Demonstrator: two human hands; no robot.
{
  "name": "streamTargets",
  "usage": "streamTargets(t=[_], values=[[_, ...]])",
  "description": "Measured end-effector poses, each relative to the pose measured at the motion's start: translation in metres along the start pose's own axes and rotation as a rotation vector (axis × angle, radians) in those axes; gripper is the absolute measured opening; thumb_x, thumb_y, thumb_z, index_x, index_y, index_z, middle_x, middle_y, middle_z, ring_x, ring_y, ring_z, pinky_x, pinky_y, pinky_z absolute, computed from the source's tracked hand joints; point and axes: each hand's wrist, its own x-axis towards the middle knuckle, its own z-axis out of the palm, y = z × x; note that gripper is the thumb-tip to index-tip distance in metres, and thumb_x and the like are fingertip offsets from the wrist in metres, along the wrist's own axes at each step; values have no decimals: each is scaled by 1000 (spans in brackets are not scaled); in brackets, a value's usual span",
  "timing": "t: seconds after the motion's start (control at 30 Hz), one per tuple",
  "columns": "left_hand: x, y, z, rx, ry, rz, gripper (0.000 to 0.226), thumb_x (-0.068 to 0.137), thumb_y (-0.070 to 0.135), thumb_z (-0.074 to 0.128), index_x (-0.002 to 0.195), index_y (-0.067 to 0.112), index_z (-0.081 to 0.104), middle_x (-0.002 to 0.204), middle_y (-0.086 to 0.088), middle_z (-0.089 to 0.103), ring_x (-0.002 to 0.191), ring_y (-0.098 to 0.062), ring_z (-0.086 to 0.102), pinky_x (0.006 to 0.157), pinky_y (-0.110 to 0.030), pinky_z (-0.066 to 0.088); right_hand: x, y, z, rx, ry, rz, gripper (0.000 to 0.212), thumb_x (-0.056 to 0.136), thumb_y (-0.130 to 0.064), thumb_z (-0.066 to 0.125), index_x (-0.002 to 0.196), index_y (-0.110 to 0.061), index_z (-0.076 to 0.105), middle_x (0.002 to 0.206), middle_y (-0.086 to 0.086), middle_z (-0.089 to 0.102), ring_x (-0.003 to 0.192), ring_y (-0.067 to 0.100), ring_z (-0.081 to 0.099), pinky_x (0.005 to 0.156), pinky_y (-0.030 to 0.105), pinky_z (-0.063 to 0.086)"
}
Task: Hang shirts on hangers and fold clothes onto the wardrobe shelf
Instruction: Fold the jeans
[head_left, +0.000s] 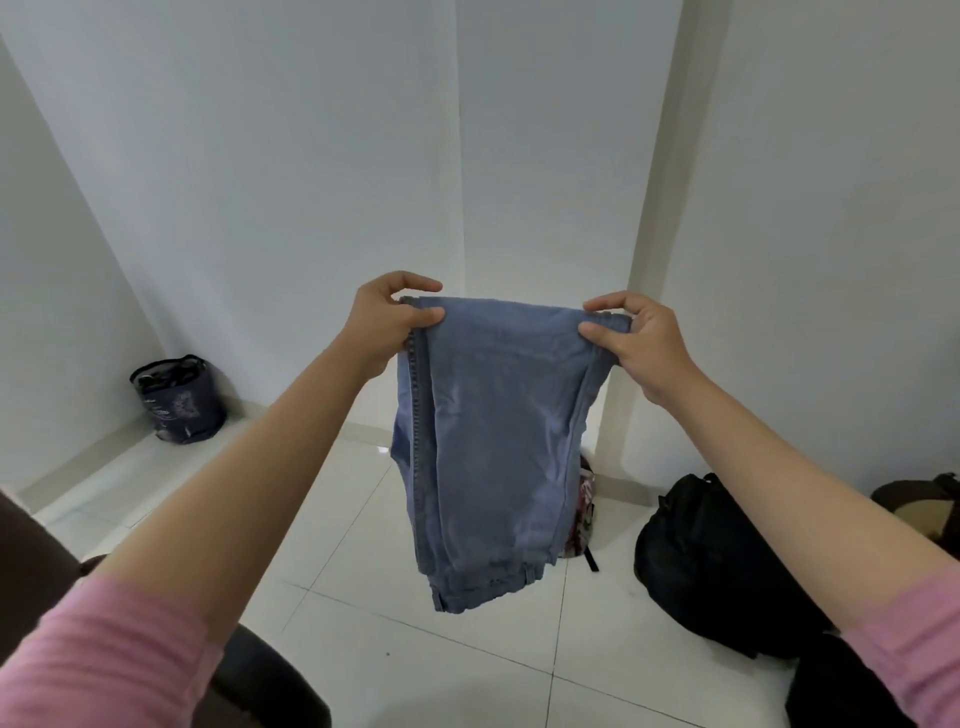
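1. The jeans (488, 441), light blue denim, hang in the air in front of the person, already doubled over so the waistband end dangles lowest, well above the floor (363, 597) and touching nothing else.
2. The left hand (387, 325) pinches the left end of the top fold, thumb in front against the cloth and fingers (415, 283) curled over behind it.
3. The right hand (636, 343) pinches the right end the same way, thumb pressed on the front face, fingers wrapped over the fold edge.
4. The step in hand looks like a fold in mid-air. To do it well, both pinches should stay level so the top edge is taut and straight, and the side seams should line up before the next fold; the left seam already hangs a little twisted and would want smoothing.
5. Neither wardrobe shelf nor hangers appear in view, so the finished bundle will have to be carried there, gripped firmly enough that the layers do not slide apart.
6. On the floor, a dark patterned bag (179, 400) sits by the left wall and a black backpack (717, 566) lies near the right wall.
7. No brand, label or legible writing can be read on the jeans or bags.
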Motion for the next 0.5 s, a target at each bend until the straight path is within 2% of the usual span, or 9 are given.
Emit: streamTargets(t=[0.07, 0.13, 0.2, 0.27, 0.33, 0.4, 0.43, 0.47, 0.5], values=[[0, 0, 2, -44, 84, 21, 23, 75, 1, 74, 89, 19, 70, 81, -12, 58, 74, -26, 57, 75, -38, 53, 0, -6, 0, 50, -30, -13, 25, 77, -3, 76, 87, -24, 68, 93, 2, 66, 89, 19, 62, 80, 33, 53], [-1, -1, 2, -97, 162, 40, 24, 75, -1, 73, 88, 19, 70, 80, -9, 62, 76, -23, 61, 78, -36, 56, 0, -14, -1, -16, -142, -59, 31, 74, 1, 76, 91, -22, 66, 96, -1, 63, 91, 15, 61, 82, 29, 53], [-3, -3, 1, -136, 207, 51, 23, 75, -2, 72, 87, 18, 70, 85, -7, 65, 81, -22, 63, 83, -38, 56, -1, -19, -5, -130, -188, -90, 35, 71, 5, 77, 89, -22, 65, 93, 3, 64, 86, 18, 61, 82, 35, 54], [-5, -4, 0, -165, 205, 61, 21, 75, -2, 73, 86, 16, 71, 88, -5, 67, 85, -22, 63, 85, -37, 55, 0, -23, -10, -226, -129, -115, 35, 69, 3, 79, 84, -26, 66, 87, 8, 69, 78, 28, 64, 82, 48, 55], [-7, 1, 0, -174, 185, 93, 19, 76, -2, 72, 84, 16, 71, 87, -4, 68, 84, -19, 64, 84, -33, 54, -1, -22, -10, -352, -23, -168, 31, 69, -9, 81, 80, -35, 67, 87, -11, 70, 83, 17, 67, 90, 54, 49], [-8, 10, 0, -158, 151, 141, 20, 77, -2, 72, 83, 17, 71, 86, -1, 68, 82, -16, 64, 78, -28, 53, -1, -22, -10, -491, 103, -212, 27, 70, -21, 81, 78, -42, 66, 88, -24, 67, 92, 3, 63, 100, 55, 34], [-8, 16, -2, -144, 126, 167, 20, 78, -2, 71, 83, 17, 71, 86, 0, 68, 81, -15, 64, 75, -25, 52, -1, -24, -10, -505, 149, -242, 26, 70, -21, 80, 78, -42, 66, 88, -25, 66, 94, 3, 62, 102, 57, 30], [-9, 21, -4, -123, 100, 193, 20, 78, -2, 71, 85, 18, 71, 86, 1, 68, 81, -13, 64, 73, -23, 51, 0, -26, -10, -450, 168, -283, 27, 71, -18, 80, 79, -40, 67, 87, -24, 66, 95, 6, 63, 101, 56, 32], [-9, 26, -8, -97, 79, 216, 21, 79, -1, 71, 86, 18, 71, 86, 2, 68, 81, -12, 64, 72, -21, 51, 1, -30, -11, -334, 161, -325, 30, 71, -10, 79, 79, -37, 68, 85, -24, 67, 93, 5, 64, 99, 49, 40]])
